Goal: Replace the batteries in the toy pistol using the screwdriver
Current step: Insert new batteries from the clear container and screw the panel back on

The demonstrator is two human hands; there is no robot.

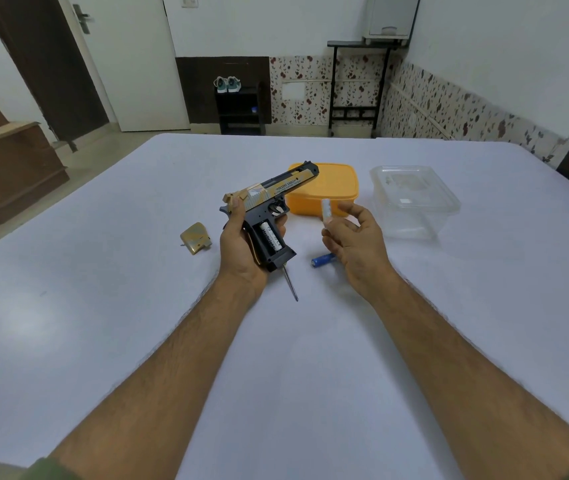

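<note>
Nearest, two bare forearms reaching out over the pale, smooth table (103,237), green sleeve edges just at the bottom corners. Left hand (241,244) wrapped around the grip of the toy pistol (269,206), thumb up by the hammer end, holding it tilted with barrel pointing up and away. Hard black plastic frame, tan-and-gold patterned slide, grip compartment open with one white cylindrical battery (270,240) seated inside. Right hand (352,233) raised just beside the pistol, pinching a second white battery (326,209) upright between thumb and fingertips, other fingers loosely spread.

Judged progress: past the midpoint. Gold, glossy, curved grip cover (196,238) already off and lying on the table left of the pistol. Blue battery (323,260), probably a spent one, lying near the right wrist. Thin metal shaft of the screwdriver (291,284) showing on the table below the pistol's butt, handle hidden behind it. Still to do: seat the held battery, refit the cover, drive the screw.

Beyond, an opaque orange plastic box (328,188) and a clear, thin-walled plastic container (414,202), well apart from the hands.
</note>
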